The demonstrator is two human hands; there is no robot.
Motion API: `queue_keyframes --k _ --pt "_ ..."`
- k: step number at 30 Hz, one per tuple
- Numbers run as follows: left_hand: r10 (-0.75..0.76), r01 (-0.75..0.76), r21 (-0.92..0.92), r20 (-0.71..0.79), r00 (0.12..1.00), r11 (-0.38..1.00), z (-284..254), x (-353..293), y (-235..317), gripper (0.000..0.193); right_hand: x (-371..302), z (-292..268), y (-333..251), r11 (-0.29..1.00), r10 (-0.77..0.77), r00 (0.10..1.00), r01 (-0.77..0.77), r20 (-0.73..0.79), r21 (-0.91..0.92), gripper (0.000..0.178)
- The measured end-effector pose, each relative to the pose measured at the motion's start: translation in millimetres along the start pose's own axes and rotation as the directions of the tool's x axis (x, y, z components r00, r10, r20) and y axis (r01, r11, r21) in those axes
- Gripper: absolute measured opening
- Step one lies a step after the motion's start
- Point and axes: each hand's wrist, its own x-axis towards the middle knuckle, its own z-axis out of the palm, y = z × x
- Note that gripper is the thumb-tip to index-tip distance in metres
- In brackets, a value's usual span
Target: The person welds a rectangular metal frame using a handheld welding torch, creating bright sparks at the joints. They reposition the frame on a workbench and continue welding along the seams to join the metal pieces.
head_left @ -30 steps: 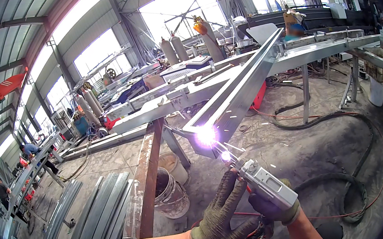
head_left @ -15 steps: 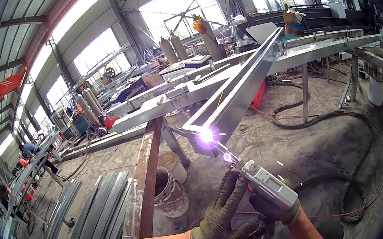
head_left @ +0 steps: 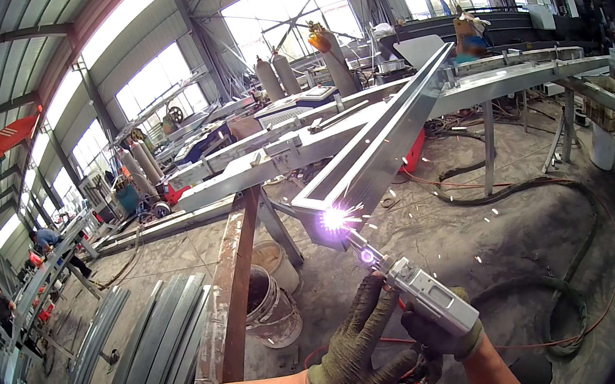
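My gloved right hand (head_left: 443, 333) is closed around the body of a silver handheld welding gun (head_left: 431, 296). Its narrow nozzle points up and left at the near end of a long metal frame (head_left: 387, 146). A bright violet-white glow (head_left: 334, 220) hides the spot where tip and metal meet, and sparks fly off to its right. My left hand (head_left: 354, 341), in a dark green glove, has its fingers stretched out and thumb spread. Its fingertips rest against the front part of the gun, just behind the nozzle.
The frame lies across a raised metal rail (head_left: 273, 169). A rusty beam (head_left: 237, 279) and two buckets (head_left: 273, 313) stand left of my hands. Grey metal profiles (head_left: 158, 351) lie on the floor. A thick dark hose (head_left: 570, 297) loops at right. Another person (head_left: 50, 240) bends at far left.
More sparks now scatter from the glow, spreading right and upward. The gun's tip and the glow have shifted very slightly; both hands keep nearly the same position.
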Motion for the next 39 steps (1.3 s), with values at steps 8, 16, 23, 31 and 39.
queue_keyframes --k 8,16,23,31,39 --pt "-0.055 0.052 -0.076 -0.035 0.998 0.996 -10.2 7.6 26.2 0.103 5.3 -4.8 -14.9 0.998 -0.026 0.999 0.027 -0.021 0.065 0.012" --pt "-0.027 0.025 -0.092 -0.018 0.999 0.995 -12.0 8.6 23.9 0.102 3.6 -4.2 -8.9 0.997 -0.07 0.997 0.069 -0.013 -0.046 0.015" --pt "-0.045 0.043 -0.091 -0.022 0.999 0.995 -1.4 1.9 14.4 0.102 1.4 -6.8 -16.7 0.998 0.027 1.0 -0.028 0.012 0.05 0.014" --pt "-0.058 0.056 -0.143 -0.004 0.998 0.988 -2.7 2.6 29.1 0.1 -4.9 -13.5 -18.1 0.987 0.004 1.0 -0.002 -0.013 0.159 0.023" --pt "-0.016 0.012 -0.162 -0.021 1.0 0.987 -1.9 6.4 29.8 0.1 -8.4 -13.1 -21.7 0.99 0.023 0.999 -0.016 -0.045 0.139 0.023"
